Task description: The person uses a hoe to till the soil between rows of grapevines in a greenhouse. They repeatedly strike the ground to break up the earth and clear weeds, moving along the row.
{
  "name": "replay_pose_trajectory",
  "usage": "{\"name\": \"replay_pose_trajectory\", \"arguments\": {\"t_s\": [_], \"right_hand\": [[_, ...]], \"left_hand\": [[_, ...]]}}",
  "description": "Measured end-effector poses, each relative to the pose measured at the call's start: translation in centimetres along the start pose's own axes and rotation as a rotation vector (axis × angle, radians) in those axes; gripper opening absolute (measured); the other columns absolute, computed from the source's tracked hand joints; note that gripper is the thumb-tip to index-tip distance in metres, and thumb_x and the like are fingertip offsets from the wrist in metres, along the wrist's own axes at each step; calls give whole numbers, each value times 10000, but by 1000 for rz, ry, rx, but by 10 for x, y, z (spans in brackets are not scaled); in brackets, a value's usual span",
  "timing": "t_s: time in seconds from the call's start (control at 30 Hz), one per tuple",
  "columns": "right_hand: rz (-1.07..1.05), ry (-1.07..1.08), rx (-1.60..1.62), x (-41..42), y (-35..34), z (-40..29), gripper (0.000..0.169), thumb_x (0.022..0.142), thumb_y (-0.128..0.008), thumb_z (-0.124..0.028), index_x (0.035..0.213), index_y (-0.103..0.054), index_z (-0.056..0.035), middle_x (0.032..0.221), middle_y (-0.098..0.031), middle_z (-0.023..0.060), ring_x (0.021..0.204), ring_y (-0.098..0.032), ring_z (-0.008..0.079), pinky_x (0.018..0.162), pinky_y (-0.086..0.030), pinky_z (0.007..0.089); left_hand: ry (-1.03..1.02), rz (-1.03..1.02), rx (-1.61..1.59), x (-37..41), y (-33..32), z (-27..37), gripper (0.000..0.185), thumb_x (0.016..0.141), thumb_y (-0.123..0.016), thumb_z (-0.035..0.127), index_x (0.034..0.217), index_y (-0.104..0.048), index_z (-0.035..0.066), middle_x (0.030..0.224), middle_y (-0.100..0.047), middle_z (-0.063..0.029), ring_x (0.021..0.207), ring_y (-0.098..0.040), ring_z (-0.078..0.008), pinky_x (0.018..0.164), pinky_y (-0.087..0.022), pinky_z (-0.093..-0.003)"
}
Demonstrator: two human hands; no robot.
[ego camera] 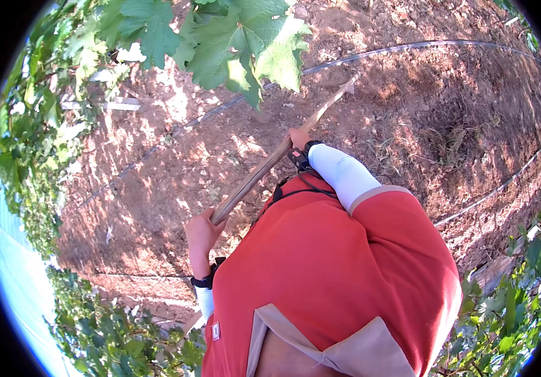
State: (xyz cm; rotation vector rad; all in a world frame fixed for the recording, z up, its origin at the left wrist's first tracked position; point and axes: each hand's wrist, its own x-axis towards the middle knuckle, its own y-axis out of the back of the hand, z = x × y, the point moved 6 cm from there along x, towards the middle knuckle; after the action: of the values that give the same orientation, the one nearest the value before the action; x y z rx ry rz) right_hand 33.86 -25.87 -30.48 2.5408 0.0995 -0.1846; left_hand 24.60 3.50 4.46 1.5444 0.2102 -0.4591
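Note:
A long wooden handle (262, 170) runs slantwise in front of my body, from lower left to upper right. My left hand (205, 231) grips it at its lower-left end. Further up the shaft, my right hand (300, 137) is closed around it. At the far upper-right end, a small flat piece (351, 88), perhaps a tool's blade, shows at the soil; its kind cannot be told. Both wrists wear dark bands, and a small black device (297, 157) with a cord is by my right wrist.
Grapevine leaves (239, 42) hang close at the top, with more foliage (30, 151) along the left and at both lower corners. A thin hose or pipe (383, 50) curves over the reddish soil beyond the handle. Another line (501, 188) lies at right, near dry weeds (452, 136).

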Motion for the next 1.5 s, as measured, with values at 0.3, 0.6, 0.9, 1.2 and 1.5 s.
{"name": "replay_pose_trajectory", "arguments": {"t_s": [0.3, 0.6, 0.9, 1.2, 1.5], "right_hand": [[386, -904, 1108, -4, 40, 61, 144, 744, -593, -185, 764, -595, -42, 713, -630, 122, 655, -616, 260, 586, -486, 392], [153, -515, 745, -2, 16, 96, 220, 726, -663, -213, 817, -577, -33, 808, -629, 134, 758, -626, 289, 656, -488, 391], [-76, -148, 145, 3, 1, 60, 373, 611, -733, -184, 928, -612, -27, 908, -651, 178, 869, -636, 337, 743, -503, 396], [318, -484, 194, -8, 118, 62, 251, 814, -494, -207, 733, -612, -2, 731, -631, 92, 687, -596, 194, 612, -473, 347], [310, -679, 1145, -10, 78, 177, 234, 798, -514, -228, 704, -585, -26, 702, -594, 103, 683, -591, 214, 646, -480, 345]], "left_hand": [[-60, -20, -148, 28, -49, 32, 355, 717, -731, 339, 940, -620, 86, 777, -649, -190, 758, -632, -378, 661, -501, -457], [-182, -56, -113, 24, -37, 55, 351, 734, -726, 349, 898, -611, 61, 770, -640, -200, 750, -620, -397, 659, -490, -478], [-42, -15, -59, 8, -25, 9, 328, 688, -761, 334, 870, -635, 92, 732, -641, -162, 711, -628, -363, 617, -490, -450], [-160, -94, -187, 66, -68, 75, 333, 728, -727, 328, 922, -625, 77, 777, -650, -187, 755, -627, -385, 659, -495, -457], [-361, -166, -150, 103, -74, 145, 337, 748, -716, 334, 887, -583, 57, 811, -632, -209, 786, -609, -408, 675, -477, -492]]}}
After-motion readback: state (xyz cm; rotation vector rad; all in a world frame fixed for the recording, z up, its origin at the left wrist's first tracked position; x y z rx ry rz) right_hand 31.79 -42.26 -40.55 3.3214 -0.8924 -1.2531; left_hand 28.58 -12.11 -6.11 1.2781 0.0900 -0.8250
